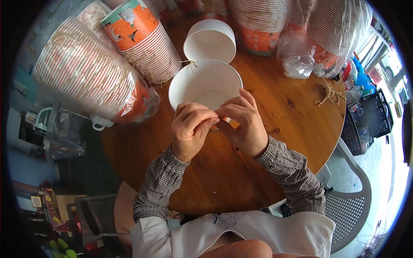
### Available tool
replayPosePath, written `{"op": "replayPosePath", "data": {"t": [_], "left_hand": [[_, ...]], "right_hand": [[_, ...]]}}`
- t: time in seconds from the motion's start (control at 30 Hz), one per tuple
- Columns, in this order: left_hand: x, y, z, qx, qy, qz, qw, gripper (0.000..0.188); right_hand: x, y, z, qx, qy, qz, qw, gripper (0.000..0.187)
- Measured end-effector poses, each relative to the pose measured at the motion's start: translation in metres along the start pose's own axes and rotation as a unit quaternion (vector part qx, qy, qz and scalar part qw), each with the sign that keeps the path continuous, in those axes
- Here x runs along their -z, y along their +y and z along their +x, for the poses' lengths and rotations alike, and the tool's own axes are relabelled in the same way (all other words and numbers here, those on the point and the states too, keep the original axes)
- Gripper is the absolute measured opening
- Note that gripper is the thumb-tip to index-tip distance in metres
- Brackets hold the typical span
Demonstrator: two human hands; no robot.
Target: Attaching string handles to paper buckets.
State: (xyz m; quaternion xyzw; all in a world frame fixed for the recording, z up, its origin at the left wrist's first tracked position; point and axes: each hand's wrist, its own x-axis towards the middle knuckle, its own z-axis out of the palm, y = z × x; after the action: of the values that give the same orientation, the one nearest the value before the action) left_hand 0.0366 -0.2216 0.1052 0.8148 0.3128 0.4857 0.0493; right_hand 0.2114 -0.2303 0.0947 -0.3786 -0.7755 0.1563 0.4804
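Both hands, left hand and right hand, pinch a white paper bucket's near rim over the round wooden bench.

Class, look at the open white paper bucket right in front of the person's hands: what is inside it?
The white paper bucket shows only a bare white inner wall with a thin seam line. Both hands cover its near rim, hiding part of the bottom.

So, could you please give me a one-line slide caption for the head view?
Both hands, left hand and right hand, meet at the rim of a white paper bucket on a round wooden table.
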Motion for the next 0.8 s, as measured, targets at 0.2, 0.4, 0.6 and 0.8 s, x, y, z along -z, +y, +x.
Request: {"op": "replayPosePath", "data": {"t": [0.2,0.4,0.6,0.8], "left_hand": [[0.015,0.01,-0.011,0.198,0.019,-0.119,0.973,0.013],[0.018,0.015,-0.003,0.188,-0.073,-0.121,0.972,0.021],[0.023,0.011,-0.002,0.275,-0.053,-0.196,0.94,0.014],[0.035,-0.003,0.0,0.255,-0.053,-0.19,0.947,0.014]], "right_hand": [[-0.013,0.004,-0.005,-0.049,0.054,0.106,0.992,0.02],[-0.011,-0.005,-0.003,-0.013,0.074,0.101,0.992,0.02],[0.0,-0.001,0.0,-0.012,0.043,0.107,0.993,0.016],[0.021,-0.004,0.006,0.029,-0.046,0.053,0.997,0.014]]}}
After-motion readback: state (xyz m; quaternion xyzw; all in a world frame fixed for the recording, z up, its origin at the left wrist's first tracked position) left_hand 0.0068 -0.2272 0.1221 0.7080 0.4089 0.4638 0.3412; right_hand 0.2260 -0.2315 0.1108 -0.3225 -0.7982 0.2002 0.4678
